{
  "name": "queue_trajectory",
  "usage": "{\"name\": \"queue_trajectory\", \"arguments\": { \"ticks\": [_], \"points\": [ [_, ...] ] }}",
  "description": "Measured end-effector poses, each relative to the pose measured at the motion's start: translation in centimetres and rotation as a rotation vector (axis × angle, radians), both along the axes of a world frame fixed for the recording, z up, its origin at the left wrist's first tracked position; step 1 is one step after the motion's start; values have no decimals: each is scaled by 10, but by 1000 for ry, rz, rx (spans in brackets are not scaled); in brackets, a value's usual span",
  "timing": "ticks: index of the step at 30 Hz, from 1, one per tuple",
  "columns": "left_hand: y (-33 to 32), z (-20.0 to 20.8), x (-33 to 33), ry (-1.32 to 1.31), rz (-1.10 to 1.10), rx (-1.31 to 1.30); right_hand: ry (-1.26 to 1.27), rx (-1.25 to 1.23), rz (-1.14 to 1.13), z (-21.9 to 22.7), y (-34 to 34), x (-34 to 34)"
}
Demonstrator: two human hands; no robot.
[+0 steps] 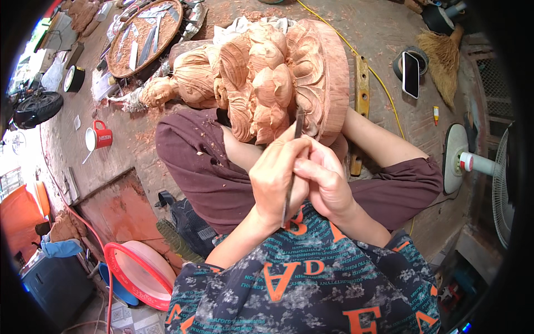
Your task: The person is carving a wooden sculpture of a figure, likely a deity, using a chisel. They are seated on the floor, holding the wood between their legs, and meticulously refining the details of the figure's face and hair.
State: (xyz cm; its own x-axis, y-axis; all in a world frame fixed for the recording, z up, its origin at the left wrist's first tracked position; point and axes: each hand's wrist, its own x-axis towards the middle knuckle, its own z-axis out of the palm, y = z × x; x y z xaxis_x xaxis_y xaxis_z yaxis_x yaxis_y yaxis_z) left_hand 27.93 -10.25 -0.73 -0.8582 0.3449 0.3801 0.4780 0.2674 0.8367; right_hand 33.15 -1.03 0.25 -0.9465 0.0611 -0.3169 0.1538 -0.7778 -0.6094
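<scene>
A reddish wooden carving lies on its side in front of me, with rounded figures and a thick disc-shaped base ringed with carved petals. My left hand is closed round a slim dark carving chisel. Its blade end meets the petals near the base's lower edge, and its shank slants back toward my left wrist. My right hand is closed against the left one, its thumb pressed beside the chisel; its fingertips are partly hidden. My crossed legs sit close around the carving's near side.
At the far left a round tray holds several chisels among wood chips. A red mug stands left, a fan right. A phone, a straw broom and a yellow level lie beyond my right leg.
</scene>
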Motion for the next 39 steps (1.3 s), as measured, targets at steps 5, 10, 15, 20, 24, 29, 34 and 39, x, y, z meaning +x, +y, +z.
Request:
{"name": "queue_trajectory", "arguments": {
  "ticks": [5, 10, 15, 20, 24, 29, 34, 39],
  "points": [
    [1, 1, 3, -8, 13, -31, -11, -14, -6, 2, 2, -7],
    [-3, 3, -6, -49, -21, -58, 30, -38, 16, -16, 1, -13],
    [-3, 6, 4, 111, -30, -32, -18, -20, -31, 10, -3, 3],
    [-1, 10, -3, 21, -62, -50, 17, -50, -41, -5, -2, -5],
    [-3, 12, -1, 16, -56, -83, 31, -60, -21, 0, -2, -4],
    [-2, 16, 1, 39, -68, -84, -5, -100, -47, 5, -1, 3],
    [-5, 13, -10, -115, -87, -123, 48, -162, 23, -16, 3, -15],
    [-4, 22, -2, 55, -90, -98, 30, -97, -24, 3, -2, -1]
  ]
}}
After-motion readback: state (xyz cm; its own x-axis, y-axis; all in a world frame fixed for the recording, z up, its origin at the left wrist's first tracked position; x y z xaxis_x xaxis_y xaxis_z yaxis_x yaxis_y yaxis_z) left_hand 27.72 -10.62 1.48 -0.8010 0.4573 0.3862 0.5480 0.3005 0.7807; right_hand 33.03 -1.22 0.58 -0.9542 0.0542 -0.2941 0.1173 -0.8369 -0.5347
